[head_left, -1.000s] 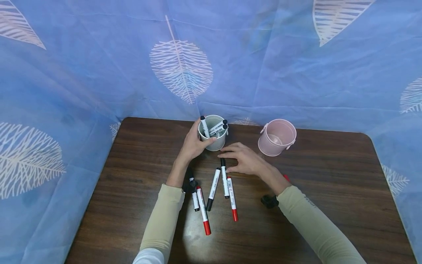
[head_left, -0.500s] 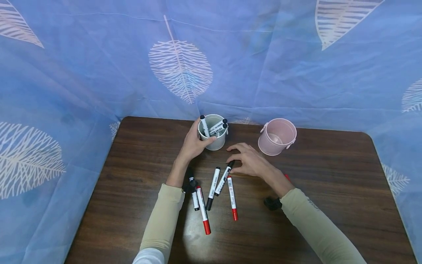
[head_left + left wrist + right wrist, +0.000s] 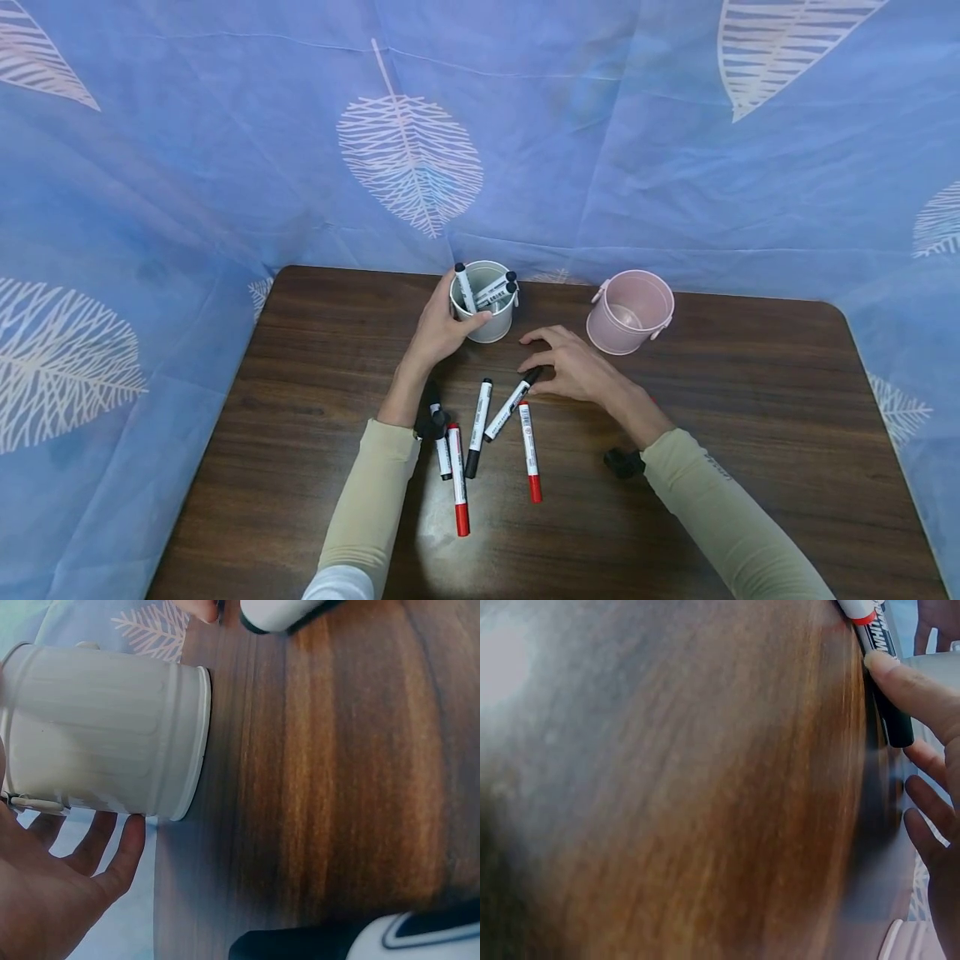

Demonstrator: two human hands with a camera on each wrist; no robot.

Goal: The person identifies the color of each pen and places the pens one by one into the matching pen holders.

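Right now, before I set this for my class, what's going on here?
A person's left hand holds a white bucket with several black-ended pens inside. The right hand pinches the black end of a slanted marker. More loose markers, black- and red-ended, lie on the brown table. A pink bucket stands to the right.

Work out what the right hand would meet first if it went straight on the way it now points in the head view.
The right hand would probably meet the white bucket, which the left hand holds. Depth is hard to judge, so the exact contact spot is unclear.
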